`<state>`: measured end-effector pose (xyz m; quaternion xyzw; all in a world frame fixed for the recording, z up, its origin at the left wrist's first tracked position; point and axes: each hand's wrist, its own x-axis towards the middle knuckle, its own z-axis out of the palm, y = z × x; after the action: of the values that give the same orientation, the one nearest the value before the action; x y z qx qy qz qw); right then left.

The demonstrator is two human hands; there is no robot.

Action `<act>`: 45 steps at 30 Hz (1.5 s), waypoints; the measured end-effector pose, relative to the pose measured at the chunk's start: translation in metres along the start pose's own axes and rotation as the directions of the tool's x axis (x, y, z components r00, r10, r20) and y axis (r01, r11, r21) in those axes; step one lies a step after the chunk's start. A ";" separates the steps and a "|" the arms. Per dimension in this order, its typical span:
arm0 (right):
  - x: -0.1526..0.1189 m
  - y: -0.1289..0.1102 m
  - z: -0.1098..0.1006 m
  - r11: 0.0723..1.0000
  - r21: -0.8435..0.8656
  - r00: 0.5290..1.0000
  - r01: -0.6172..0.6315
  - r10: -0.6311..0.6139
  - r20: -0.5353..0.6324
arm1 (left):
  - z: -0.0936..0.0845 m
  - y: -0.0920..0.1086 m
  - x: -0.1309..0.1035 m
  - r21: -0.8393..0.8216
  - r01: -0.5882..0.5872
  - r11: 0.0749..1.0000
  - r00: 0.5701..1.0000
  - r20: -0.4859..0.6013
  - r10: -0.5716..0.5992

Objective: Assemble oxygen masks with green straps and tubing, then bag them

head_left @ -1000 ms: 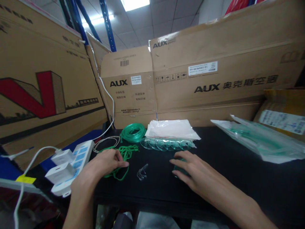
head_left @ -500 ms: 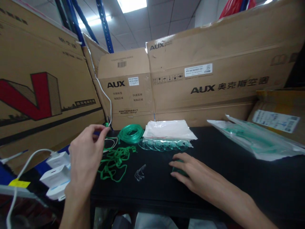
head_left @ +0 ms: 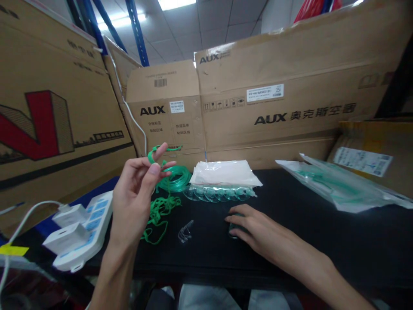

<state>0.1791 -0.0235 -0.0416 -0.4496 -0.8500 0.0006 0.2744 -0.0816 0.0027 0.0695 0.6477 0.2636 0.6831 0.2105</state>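
- Green strap [head_left: 150, 157]: raised above tabletop [head_left: 206, 258], looped at L index finger, beside thumb; an end sticks out to R, in front of cardboard wall [head_left: 232, 146].
- L hand [head_left: 134, 189]: mine, partly closed, thumb bent in, fingers a bit spread, w/ strap held at thumb & fingers.
- Strap pile [head_left: 159, 207]: green, tangled, on tabletop, just R of L wrist.
- Green tubing coil [head_left: 184, 184]: behind pile.
- Clear pcs [head_left: 185, 233]: thin, small, lying btwn my 2 hands.
- R hand [head_left: 253, 224]: mine, palm down, fingers curved over dark item [head_left: 232, 228], mostly hidden; can't tell if gripped.
- Clear green-tinted masks [head_left: 222, 194]: overlapping row, white sheets [head_left: 224, 173] just behind.
- Plastic bag [head_left: 342, 187]: far R, green contents.
- Power strip [head_left: 97, 228]: L side, w/ 2 white adapters [head_left: 66, 239] plugged in.
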 end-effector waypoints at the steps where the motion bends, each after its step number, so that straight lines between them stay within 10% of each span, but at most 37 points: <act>1: 0.000 0.000 -0.001 1.000 0.006 1.000 0.005 -0.005 -0.007 | 0.001 0.001 -0.001 -0.018 -0.011 1.000 1.000 0.020 0.012; 15: 0.003 -0.009 -0.019 1.000 -0.026 1.000 0.003 -0.003 -0.001 | 0.023 0.007 -0.012 -0.190 0.039 0.981 0.954 0.300 0.020; 21: -0.009 0.002 -0.033 0.997 -0.042 0.997 -0.066 0.064 -0.041 | 0.030 -0.011 -0.019 0.262 0.100 0.960 0.564 0.780 -0.271; 28: -0.014 0.024 -0.035 0.991 -0.064 0.990 -0.114 0.119 0.080 | 0.034 -0.025 -0.020 0.535 -0.002 0.845 0.355 0.790 -0.500; 32: -0.015 0.029 -0.033 0.993 -0.052 0.989 -0.106 0.111 0.093 | 0.031 -0.022 -0.018 0.604 -0.026 0.797 0.368 0.747 -0.554; 38: -0.021 0.022 -0.044 0.990 -0.074 0.991 -0.121 0.124 0.043 | 0.054 -0.030 -0.030 0.571 -0.174 0.802 0.641 0.684 -0.348; 45: -0.021 0.029 -0.046 0.975 -0.111 0.977 -0.194 0.202 0.072 | 0.084 -0.062 -0.063 0.443 -0.341 0.829 0.530 0.819 -0.220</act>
<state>0.2319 -0.0335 -0.0197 -0.5452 -0.8106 0.0029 0.2139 0.0030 0.0187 -0.0165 0.9355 0.2900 0.1818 0.0879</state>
